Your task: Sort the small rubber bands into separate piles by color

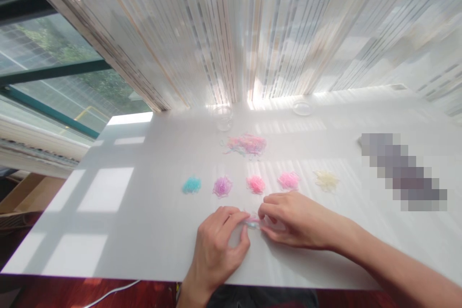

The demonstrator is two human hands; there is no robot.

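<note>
Left hand [221, 240] and right hand [298, 220] are sitting half-curled at mixed bands [253, 224], grip unclear; the right, nudging, could be scattering the light-pink pile [288, 180] at its twelve o'clock.

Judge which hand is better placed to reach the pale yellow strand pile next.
Probably the right hand: it is nearer the pale yellow strand pile, while the left hand is farther off.

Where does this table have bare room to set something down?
Widest: between the left table edge and the teal pile. Smaller: between the yellow pile and the pixelated object. Crowded: the middle, with five small piles, a mixed pile behind, left hand and right hand in front.
</note>
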